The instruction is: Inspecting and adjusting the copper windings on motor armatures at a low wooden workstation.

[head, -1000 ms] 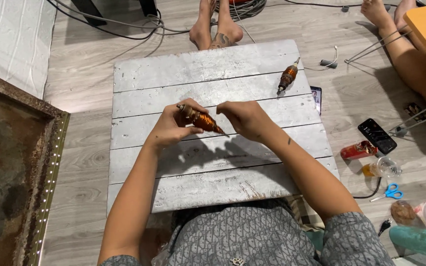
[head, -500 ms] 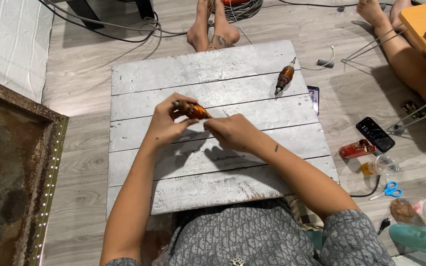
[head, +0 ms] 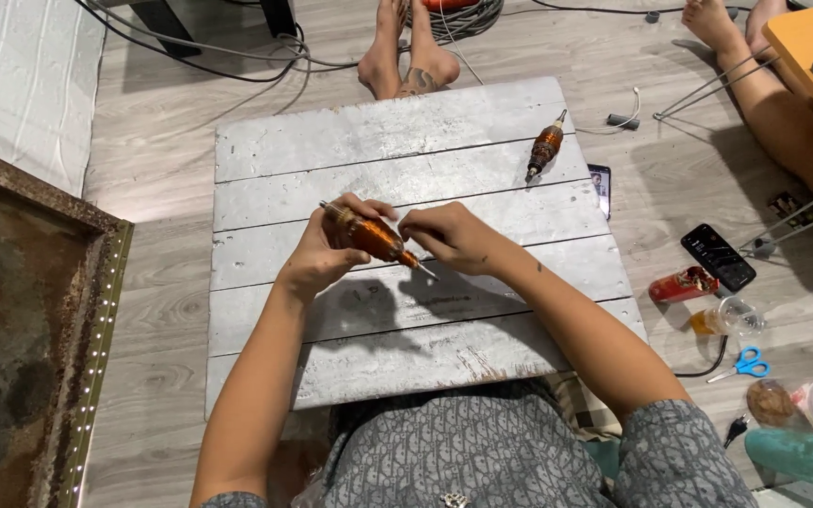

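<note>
Two hands over table (head: pixel 482 141). Left hand (head: pixel 317 254) wrapped round copper motor part (head: pixel 374 237); right hand (head: pixel 449 235) pinching thin wire beside it. Best keep part steady, pull gently.

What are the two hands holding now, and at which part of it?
Both hold one copper-wound motor armature above the plank tabletop. The left hand grips its wound body; the right hand pinches near the thin shaft end.

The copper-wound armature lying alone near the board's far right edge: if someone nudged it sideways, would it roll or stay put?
The spare armature looks cylindrical with a thin shaft, so it would probably roll. The plank board is flat with shallow seams, which might catch it. Dense copper windings suggest it is heavy for its size.
</note>
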